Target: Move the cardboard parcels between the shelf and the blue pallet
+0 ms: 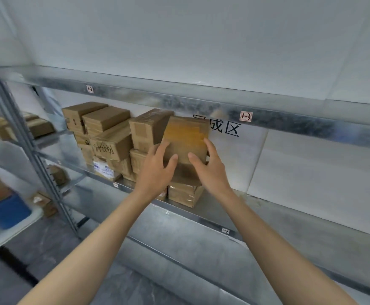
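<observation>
At shelf (204, 220), arms outstretched, hands (157, 167) (211, 167) clasping tilted parcel (185, 134)

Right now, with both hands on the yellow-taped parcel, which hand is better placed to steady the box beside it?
Left, probably. The left hand holds the yellow-taped parcel on its left side, next to the neighbouring box; the right hand holds the right side, with the parcel between it and that box.

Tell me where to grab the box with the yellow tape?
Take the box by its left and right sides, from the front. It looks too wide for one hand and tilts atop the stack; the left hand and right hand hold it there.
</observation>
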